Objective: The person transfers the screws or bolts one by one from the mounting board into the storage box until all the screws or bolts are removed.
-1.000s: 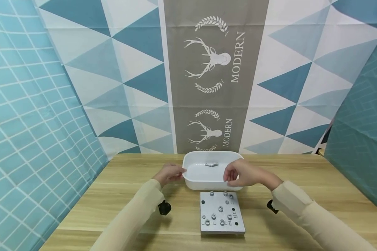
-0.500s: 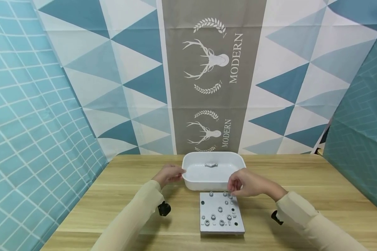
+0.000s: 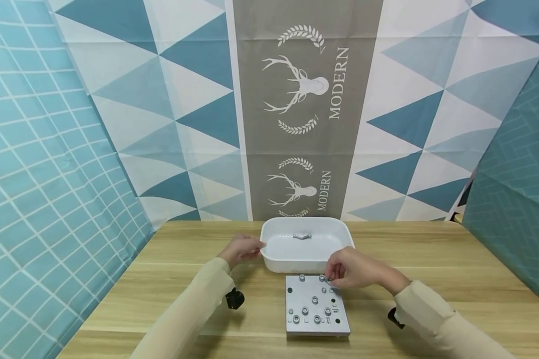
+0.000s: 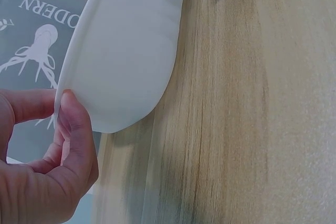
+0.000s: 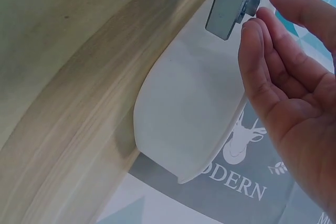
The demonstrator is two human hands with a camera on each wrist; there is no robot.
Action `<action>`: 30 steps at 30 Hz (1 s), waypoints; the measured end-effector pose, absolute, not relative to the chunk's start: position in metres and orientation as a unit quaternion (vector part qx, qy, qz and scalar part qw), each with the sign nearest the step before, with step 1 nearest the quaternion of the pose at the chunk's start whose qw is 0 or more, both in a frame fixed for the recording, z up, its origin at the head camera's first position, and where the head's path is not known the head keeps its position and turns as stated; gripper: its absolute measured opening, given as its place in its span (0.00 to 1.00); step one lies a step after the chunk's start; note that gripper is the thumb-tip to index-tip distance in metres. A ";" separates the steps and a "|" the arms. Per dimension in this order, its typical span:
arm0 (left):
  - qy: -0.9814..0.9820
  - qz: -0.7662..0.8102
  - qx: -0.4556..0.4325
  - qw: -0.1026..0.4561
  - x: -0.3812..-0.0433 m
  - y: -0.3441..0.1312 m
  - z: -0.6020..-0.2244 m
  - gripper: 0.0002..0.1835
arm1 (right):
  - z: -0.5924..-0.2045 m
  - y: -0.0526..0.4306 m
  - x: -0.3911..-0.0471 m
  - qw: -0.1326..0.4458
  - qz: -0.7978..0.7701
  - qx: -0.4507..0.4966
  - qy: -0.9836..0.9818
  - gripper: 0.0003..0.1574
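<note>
A white plastic tray stands at the back of the table. My left hand pinches its left rim between thumb and fingers; the left wrist view shows this grip closely on the tray wall. In front of the tray lies a silver metal plate with several socket-head bolts and a few dark holes. My right hand is over the plate's far right corner. In the right wrist view, its thumb and bent fingers stand apart, with their tips close beside a bolt head on the plate.
A small bent metal piece lies inside the tray. The wooden table ends at a patterned cloth backdrop. Blue tiled cloth hangs at the left and green cloth at the right.
My right hand has moved from over the tray's right part toward me, down to the plate's far right corner. The left hand keeps its place on the rim.
</note>
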State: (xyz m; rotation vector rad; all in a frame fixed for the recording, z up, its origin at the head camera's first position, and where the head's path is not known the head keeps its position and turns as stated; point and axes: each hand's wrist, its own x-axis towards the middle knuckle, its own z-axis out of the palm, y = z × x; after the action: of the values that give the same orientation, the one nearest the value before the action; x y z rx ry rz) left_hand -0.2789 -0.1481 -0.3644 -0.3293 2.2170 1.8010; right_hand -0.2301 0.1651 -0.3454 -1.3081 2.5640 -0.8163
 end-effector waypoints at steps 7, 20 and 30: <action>0.761 0.625 -0.113 0.131 -0.280 -0.147 -0.366 0.12 | -0.349 0.165 -0.226 0.065 -0.269 -0.424 0.862 0.06; 0.768 0.615 -0.120 0.129 -0.278 -0.148 -0.364 0.09 | -0.357 0.157 -0.219 0.017 -0.259 -0.379 0.888 0.06; 0.768 0.617 -0.102 0.135 -0.274 -0.150 -0.360 0.08 | -0.358 0.154 -0.214 0.002 -0.267 -0.349 0.898 0.06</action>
State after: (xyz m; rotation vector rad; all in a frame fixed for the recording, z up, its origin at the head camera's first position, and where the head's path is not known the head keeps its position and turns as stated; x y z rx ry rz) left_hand -0.2742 -0.1498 -0.3601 -0.2944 2.2262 1.7882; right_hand -0.2139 0.1536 -0.3583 -1.0949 2.8176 -0.8388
